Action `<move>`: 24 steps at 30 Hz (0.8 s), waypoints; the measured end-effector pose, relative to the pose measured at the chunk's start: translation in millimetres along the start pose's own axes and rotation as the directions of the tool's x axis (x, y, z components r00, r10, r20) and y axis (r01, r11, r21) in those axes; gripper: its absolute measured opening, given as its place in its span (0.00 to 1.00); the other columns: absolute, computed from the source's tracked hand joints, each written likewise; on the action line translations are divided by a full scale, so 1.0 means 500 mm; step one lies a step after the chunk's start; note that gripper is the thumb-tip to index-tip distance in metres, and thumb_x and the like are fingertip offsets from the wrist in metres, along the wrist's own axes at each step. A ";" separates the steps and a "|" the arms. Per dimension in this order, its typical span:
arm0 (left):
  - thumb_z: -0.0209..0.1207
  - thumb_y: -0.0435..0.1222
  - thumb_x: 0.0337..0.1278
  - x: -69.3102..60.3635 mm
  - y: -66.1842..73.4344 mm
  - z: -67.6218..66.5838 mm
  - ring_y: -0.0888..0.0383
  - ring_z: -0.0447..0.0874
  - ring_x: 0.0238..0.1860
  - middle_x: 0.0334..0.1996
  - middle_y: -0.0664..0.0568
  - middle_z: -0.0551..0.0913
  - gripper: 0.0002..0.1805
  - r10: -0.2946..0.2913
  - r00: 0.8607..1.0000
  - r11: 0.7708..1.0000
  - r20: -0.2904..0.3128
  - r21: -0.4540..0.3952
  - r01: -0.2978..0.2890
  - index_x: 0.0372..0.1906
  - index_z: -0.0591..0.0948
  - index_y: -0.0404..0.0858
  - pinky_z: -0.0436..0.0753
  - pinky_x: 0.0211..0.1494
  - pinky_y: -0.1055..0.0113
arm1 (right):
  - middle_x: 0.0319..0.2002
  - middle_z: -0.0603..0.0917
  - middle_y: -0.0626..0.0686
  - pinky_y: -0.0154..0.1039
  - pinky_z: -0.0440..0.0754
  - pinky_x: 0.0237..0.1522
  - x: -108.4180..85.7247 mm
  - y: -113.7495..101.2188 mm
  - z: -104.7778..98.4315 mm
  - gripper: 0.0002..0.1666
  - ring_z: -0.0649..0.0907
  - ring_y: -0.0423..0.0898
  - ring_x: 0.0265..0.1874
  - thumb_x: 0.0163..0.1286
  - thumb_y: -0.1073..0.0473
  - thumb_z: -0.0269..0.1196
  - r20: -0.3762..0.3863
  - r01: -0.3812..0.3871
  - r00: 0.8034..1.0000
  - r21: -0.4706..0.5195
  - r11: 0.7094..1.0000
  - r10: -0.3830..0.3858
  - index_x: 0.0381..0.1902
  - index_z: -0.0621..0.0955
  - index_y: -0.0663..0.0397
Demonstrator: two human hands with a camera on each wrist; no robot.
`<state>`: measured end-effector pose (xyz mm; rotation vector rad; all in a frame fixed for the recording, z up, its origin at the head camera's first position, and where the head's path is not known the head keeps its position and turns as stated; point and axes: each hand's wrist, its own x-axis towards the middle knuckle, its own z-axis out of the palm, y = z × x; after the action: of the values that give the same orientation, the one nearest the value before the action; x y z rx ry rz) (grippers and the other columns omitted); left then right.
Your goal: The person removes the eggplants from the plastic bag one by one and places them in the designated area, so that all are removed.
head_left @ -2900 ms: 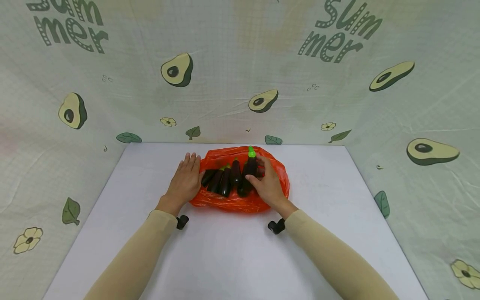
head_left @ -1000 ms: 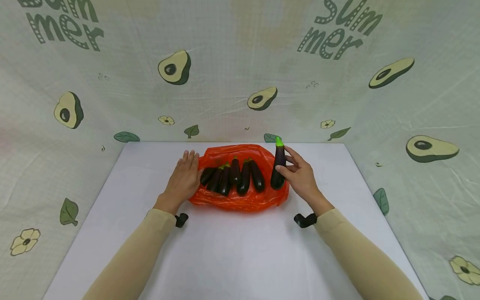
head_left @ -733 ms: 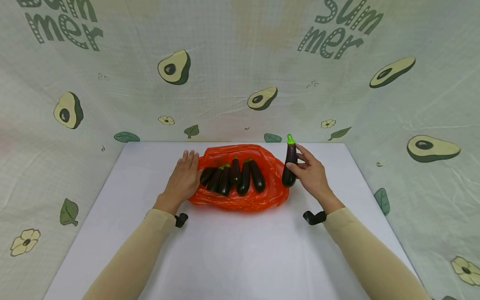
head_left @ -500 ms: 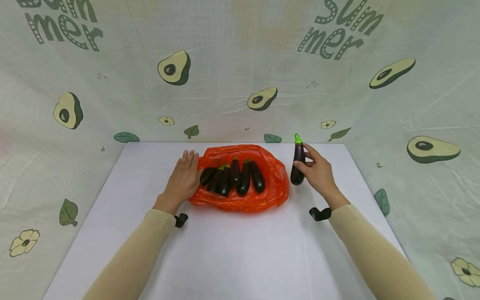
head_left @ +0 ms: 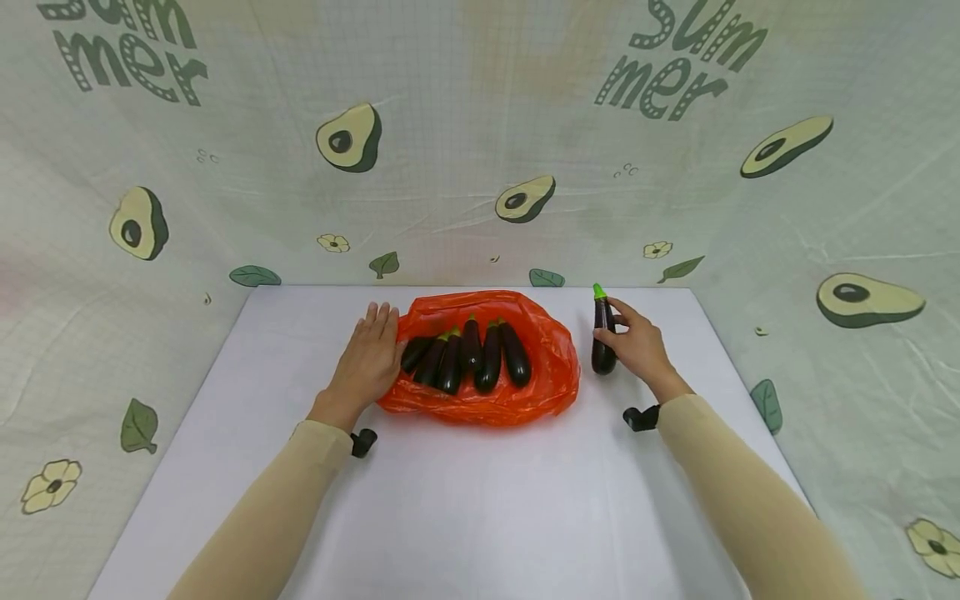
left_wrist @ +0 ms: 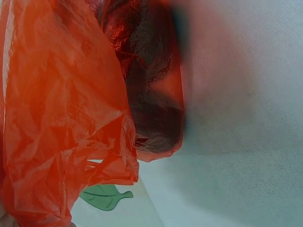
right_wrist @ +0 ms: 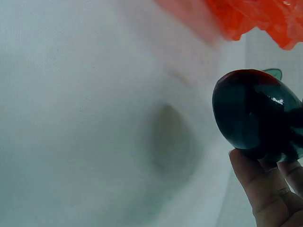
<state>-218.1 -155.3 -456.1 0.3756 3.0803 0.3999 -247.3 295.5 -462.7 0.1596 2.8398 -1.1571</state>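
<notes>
My right hand holds a dark purple eggplant with a bright green cap, to the right of the bag. In the right wrist view the rounded end of that eggplant faces the camera, and fingers lie against its underside. A red plastic bag lies spread open on the table with several eggplants side by side in it. With fingers straight, my left hand rests against the bag's left edge. The left wrist view shows bag film with dark eggplant shapes behind it.
The white table reaches back to a pale cloth printed with avocados, which also hangs on both sides. A black wrist camera sits at the right wrist, another wrist camera at the left.
My right hand has lifted one eggplant out of the bag and carried it rightward past the bag's edge, then lowered it slightly. The left hand has stayed at the bag's left edge.
</notes>
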 end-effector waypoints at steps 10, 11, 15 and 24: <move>0.49 0.43 0.83 0.000 0.001 0.005 0.37 0.40 0.86 0.85 0.33 0.49 0.38 0.006 1.000 1.000 -0.022 -0.009 -0.006 0.84 0.51 0.28 0.47 0.86 0.41 | 0.74 0.72 0.70 0.64 0.83 0.63 0.026 0.026 0.024 0.45 0.77 0.69 0.65 0.77 0.47 0.64 0.031 -0.022 0.999 -0.009 1.000 0.022 0.85 0.59 0.45; 0.49 0.43 0.83 -0.001 0.002 0.005 0.38 0.40 0.86 0.85 0.33 0.49 0.38 0.005 1.000 1.000 -0.022 -0.009 -0.005 0.84 0.51 0.28 0.47 0.86 0.41 | 0.74 0.71 0.70 0.64 0.83 0.63 0.027 0.028 0.026 0.45 0.78 0.69 0.65 0.77 0.47 0.64 0.040 -0.024 0.999 -0.006 1.000 0.024 0.85 0.59 0.45; 0.49 0.43 0.83 -0.002 0.002 0.006 0.37 0.39 0.86 0.85 0.33 0.49 0.38 0.004 1.000 1.000 -0.019 -0.007 -0.004 0.84 0.51 0.28 0.48 0.86 0.41 | 0.74 0.71 0.72 0.63 0.83 0.63 0.030 0.034 0.033 0.45 0.79 0.69 0.65 0.77 0.47 0.63 0.062 -0.021 0.998 -0.003 1.000 0.021 0.85 0.60 0.48; 0.48 0.44 0.84 0.001 -0.003 0.012 0.37 0.39 0.86 0.85 0.34 0.49 0.38 -0.005 1.000 1.000 -0.014 -0.010 0.005 0.84 0.51 0.28 0.48 0.86 0.40 | 0.71 0.74 0.74 0.64 0.79 0.67 0.047 0.048 0.047 0.44 0.79 0.69 0.66 0.77 0.46 0.63 0.094 -0.036 0.995 -0.041 0.998 0.040 0.83 0.62 0.52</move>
<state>-218.6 -155.0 -462.0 0.3667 3.0911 0.4202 -266.9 297.7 -498.4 0.1519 2.7626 -1.0710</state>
